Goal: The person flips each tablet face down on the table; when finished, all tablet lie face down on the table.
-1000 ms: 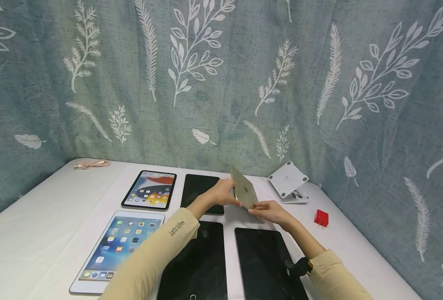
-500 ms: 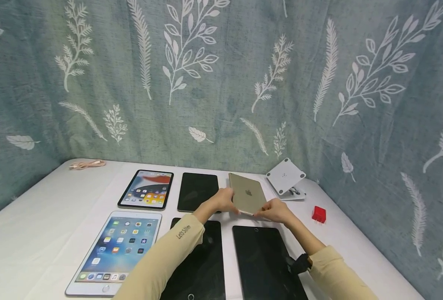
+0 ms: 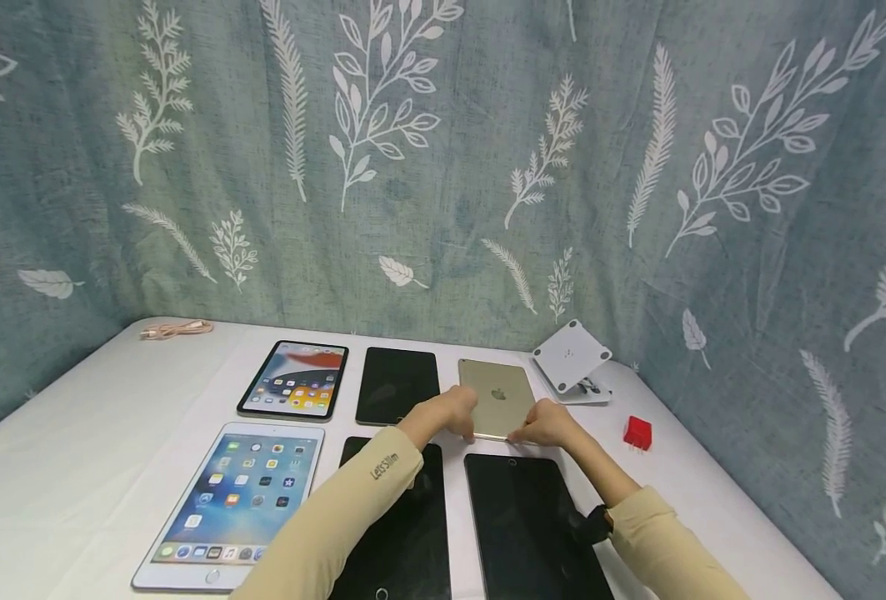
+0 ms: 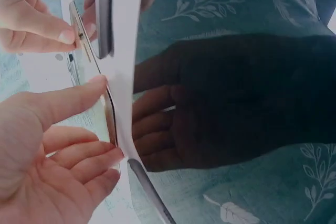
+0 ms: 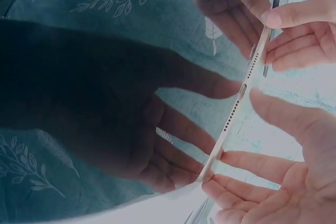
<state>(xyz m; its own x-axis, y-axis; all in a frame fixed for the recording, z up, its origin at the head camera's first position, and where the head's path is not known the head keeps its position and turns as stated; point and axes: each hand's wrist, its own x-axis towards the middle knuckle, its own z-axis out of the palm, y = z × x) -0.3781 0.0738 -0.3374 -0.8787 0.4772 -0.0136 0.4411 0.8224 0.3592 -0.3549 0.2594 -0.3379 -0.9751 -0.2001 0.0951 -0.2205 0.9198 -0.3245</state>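
A gold tablet (image 3: 498, 383) lies back side up, flat or nearly flat, at the back of the table, right of a black tablet (image 3: 397, 385). My left hand (image 3: 446, 410) holds its near left corner, the thumb and fingers at the edge. Farther right on that edge, my right hand (image 3: 551, 423) holds it near the right corner. The right wrist view shows the tablet's thin edge (image 5: 233, 108) with speaker holes and a port, between the right thumb and fingers. Dark glass in both wrist views mirrors the hands.
Two more black tablets (image 3: 536, 525) lie nearest me, partly under my arms. At left are a white tablet (image 3: 240, 492) and a dark-framed one (image 3: 296, 379), both lit. A folding metal stand (image 3: 572, 358), a red charger (image 3: 638, 432) and a coiled cable (image 3: 176, 330) lie around.
The gold tablet has come down from a steep tilt to flat or nearly flat, back up. My hands have gone down with it and hold its near edge.
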